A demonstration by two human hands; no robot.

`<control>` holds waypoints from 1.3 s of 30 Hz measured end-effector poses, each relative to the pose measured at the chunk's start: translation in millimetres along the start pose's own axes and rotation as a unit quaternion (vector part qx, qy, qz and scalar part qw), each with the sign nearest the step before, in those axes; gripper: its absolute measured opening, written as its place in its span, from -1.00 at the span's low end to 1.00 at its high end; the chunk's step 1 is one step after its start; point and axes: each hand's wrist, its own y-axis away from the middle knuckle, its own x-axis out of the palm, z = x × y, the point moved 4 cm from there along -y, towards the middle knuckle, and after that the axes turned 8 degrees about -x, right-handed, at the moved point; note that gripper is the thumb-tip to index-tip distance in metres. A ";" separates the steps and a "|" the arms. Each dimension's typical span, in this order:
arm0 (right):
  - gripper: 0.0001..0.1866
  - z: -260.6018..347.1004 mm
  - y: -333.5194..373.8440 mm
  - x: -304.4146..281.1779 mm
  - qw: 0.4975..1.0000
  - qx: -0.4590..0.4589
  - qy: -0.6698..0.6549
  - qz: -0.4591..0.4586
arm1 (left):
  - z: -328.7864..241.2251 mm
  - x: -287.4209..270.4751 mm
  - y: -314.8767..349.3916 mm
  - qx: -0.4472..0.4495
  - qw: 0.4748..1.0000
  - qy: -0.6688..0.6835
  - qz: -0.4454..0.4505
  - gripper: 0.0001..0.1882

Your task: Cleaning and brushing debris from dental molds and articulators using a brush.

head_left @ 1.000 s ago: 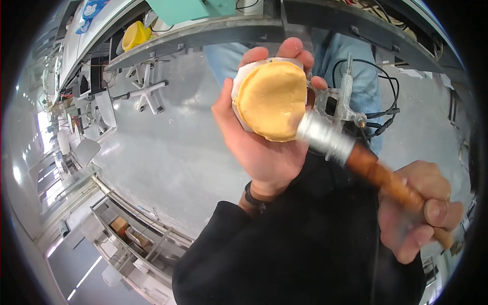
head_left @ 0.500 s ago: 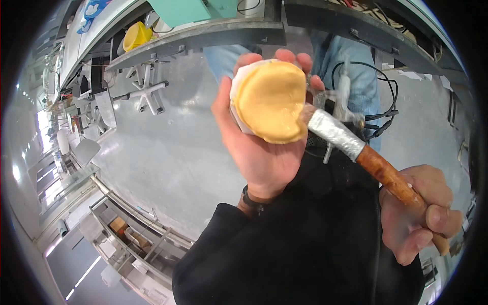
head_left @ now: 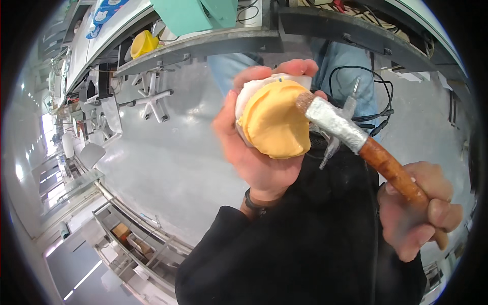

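My left hand [head_left: 264, 170] holds a rounded yellow cast [head_left: 279, 119] on a white plaster-like base [head_left: 247, 94], its palm under it and fingers curled round the far side. The yellow top looks smooth, with a shallow hollow. A brush [head_left: 384, 160] with a brown wooden handle and a silver wrapped neck is gripped in my right hand [head_left: 419, 208]. Its short brown bristles touch or hover just over the right edge of the yellow cast; I cannot tell which. Behind the brush neck a metal frame with rods [head_left: 349, 107] shows, partly hidden.
Ahead runs a workbench edge [head_left: 203, 48] bearing a yellow container [head_left: 144, 44], a green tray-like piece [head_left: 183, 14] and a blue packet [head_left: 104, 18]. Black cables [head_left: 389, 96] loop beside my jeans. A wheeled chair base [head_left: 152, 99] stands on the grey floor to the left.
The cast has tilted and shifted slightly down in view, showing more of its white base. The brush tip has moved up along the cast's right edge.
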 end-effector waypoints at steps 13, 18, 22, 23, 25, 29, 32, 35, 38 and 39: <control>-0.65 -23.4 -6.3 -0.5 1.000 0.010 -0.020 -0.015 | 1.5 0.5 0.3 0.042 0.999 0.000 0.013 -0.55; -0.67 -19.5 -12.4 -5.4 0.998 -0.016 0.017 0.064 | -3.8 -8.7 0.2 0.093 0.980 -0.153 0.086 -0.56; -0.68 -13.1 -18.5 -3.2 0.990 0.088 -0.023 0.106 | 3.5 -11.5 1.0 0.219 0.956 -0.153 0.122 -0.54; -0.68 -14.6 -18.2 -1.4 0.988 0.100 -0.032 0.117 | -4.5 -15.8 1.5 0.178 0.966 -0.147 0.113 -0.59; -0.68 -12.0 -23.7 4.2 0.986 0.104 -0.050 0.120 | -9.7 -10.2 6.3 0.183 0.965 -0.161 0.100 -0.62; -0.69 -9.6 -16.6 9.5 0.995 0.049 -0.067 0.060 | -17.2 -8.5 7.1 0.129 0.975 -0.161 0.085 -0.63; -0.69 -8.0 -7.1 20.6 0.997 -0.014 -0.078 0.016 | -9.0 -6.1 7.6 0.100 0.994 -0.025 0.034 -0.58; -0.70 -10.9 -2.0 21.7 0.998 0.002 -0.062 0.029 | -6.1 -2.9 6.9 0.080 0.996 0.008 -0.023 -0.55; -0.70 -14.8 0.0 21.5 0.995 -0.008 -0.079 0.058 | -9.1 -5.7 7.8 0.082 0.993 0.012 -0.087 -0.54; -0.69 -15.4 1.0 23.1 0.992 -0.024 -0.096 0.077 | -10.6 -8.7 8.3 0.083 0.990 0.028 -0.110 -0.53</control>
